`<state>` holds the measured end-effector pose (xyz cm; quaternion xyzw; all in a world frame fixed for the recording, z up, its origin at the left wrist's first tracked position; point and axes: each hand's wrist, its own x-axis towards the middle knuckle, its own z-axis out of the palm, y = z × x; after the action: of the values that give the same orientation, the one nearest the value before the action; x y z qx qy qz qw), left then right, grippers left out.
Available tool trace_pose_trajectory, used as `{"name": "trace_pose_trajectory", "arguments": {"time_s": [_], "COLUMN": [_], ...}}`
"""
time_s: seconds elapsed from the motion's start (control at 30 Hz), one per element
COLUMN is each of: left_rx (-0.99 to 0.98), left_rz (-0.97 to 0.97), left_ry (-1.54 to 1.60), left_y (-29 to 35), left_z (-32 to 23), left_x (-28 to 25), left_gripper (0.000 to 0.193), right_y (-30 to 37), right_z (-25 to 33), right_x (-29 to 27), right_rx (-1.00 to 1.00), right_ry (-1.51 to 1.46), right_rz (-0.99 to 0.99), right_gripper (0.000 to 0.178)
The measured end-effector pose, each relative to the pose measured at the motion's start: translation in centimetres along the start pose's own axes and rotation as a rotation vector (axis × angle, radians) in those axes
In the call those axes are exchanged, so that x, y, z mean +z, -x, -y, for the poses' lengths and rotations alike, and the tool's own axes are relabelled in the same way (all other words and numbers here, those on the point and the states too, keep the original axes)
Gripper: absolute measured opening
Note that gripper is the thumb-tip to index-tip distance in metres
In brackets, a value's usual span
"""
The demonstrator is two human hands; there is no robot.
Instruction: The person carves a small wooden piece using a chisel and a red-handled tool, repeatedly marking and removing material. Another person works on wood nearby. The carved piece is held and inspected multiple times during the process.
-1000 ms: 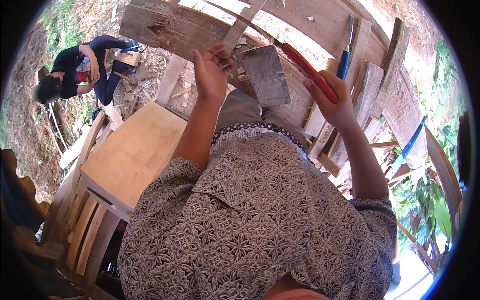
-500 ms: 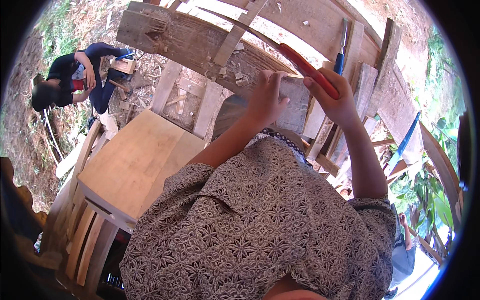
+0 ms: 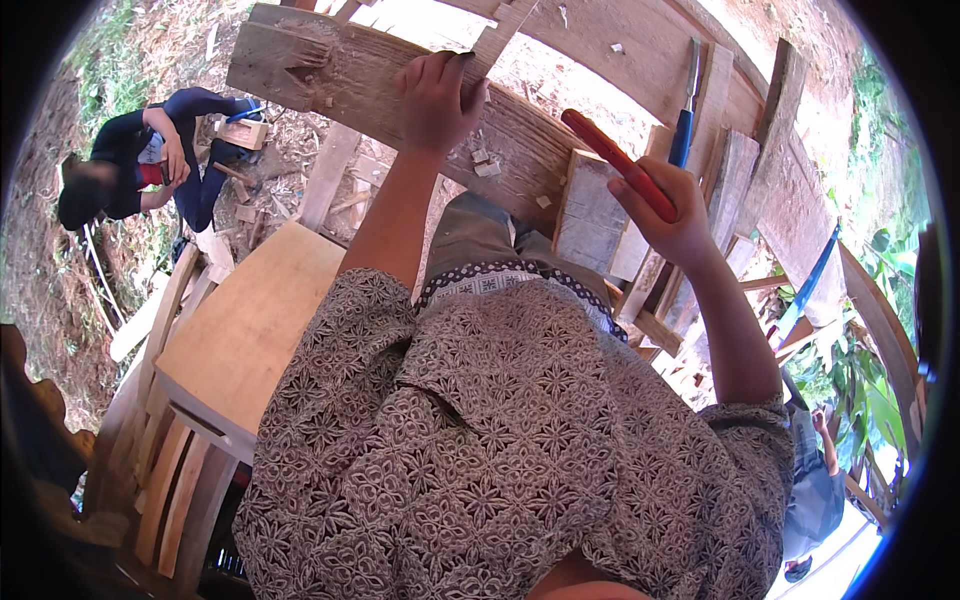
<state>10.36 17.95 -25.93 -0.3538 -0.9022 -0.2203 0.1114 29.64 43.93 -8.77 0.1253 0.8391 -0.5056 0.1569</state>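
Observation:
My left hand [image 3: 440, 100] is over the thick, worn plank [image 3: 360, 75], its fingers curled at the near end of a narrow wooden strip [image 3: 500, 35] and covering that end. My right hand [image 3: 668, 210] is closed round a long red-handled tool [image 3: 610, 145] held up to the right of the plank. The tool's working end cannot be made out, so its kind is unclear. Small wood chips [image 3: 486, 165] lie on the plank between the hands. A chisel with a blue handle [image 3: 682, 138] rests among boards just beyond my right hand.
A pale wooden panel or box [image 3: 245, 320] stands at my left. Stacked boards [image 3: 735, 180] lie to the right, with a blue-edged saw-like blade [image 3: 815, 270] farther right. A seated person [image 3: 150, 150] is at the far left near a hammer; another person [image 3: 815, 490] is at the lower right.
My left hand has moved left and away from the red-handled tool, onto the wooden strip. The thin pale piece seen between my hands is no longer visible. My right hand has barely moved.

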Motion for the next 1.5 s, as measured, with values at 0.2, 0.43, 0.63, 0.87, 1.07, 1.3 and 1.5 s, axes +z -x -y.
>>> {"name": "trace_pose_trajectory", "arguments": {"time_s": [0.2,0.43,0.63,0.87,1.07,1.3,1.5], "left_rx": [-0.012,-0.047,0.006,-0.015,0.031,0.016,0.025], "left_rz": [0.008,0.074,0.056,0.07,0.038,0.055,0.076], "left_ry": [0.042,0.003,-0.064,-0.045,-0.033,-0.053,-0.066], "left_y": [0.4,0.5,0.2,0.6,0.2,0.3,0.3], "left_z": [0.0,-0.4,-0.9,-0.7,-1.1,-0.8,-0.7], "left_x": [1.0,0.6,0.2,0.4,0.3,0.6,0.4], "left_gripper": [0.041,0.041,0.039,0.039,0.037,0.037,0.04], "right_y": [0.4,0.6,1.5,2.9,3.4,2.8,2.9], "right_z": [-3.0,-3.0,-3.1,-4.0,-4.3,-3.5,-4.2], "right_x": [-0.1,0.6,0.9,-0.2,-1.3,-1.8,-1.4], "right_rx": [-0.127,-0.161,-0.177,-0.168,-0.149,-0.201,-0.201], "right_ry": [0.078,-0.006,0.002,-0.044,-0.007,-0.046,-0.092], "right_rz": [0.029,-0.007,-0.031,-0.033,-0.04,-0.076,-0.096], "right_gripper": [0.027,0.026,0.022,0.022,0.018,0.018,0.024]}}
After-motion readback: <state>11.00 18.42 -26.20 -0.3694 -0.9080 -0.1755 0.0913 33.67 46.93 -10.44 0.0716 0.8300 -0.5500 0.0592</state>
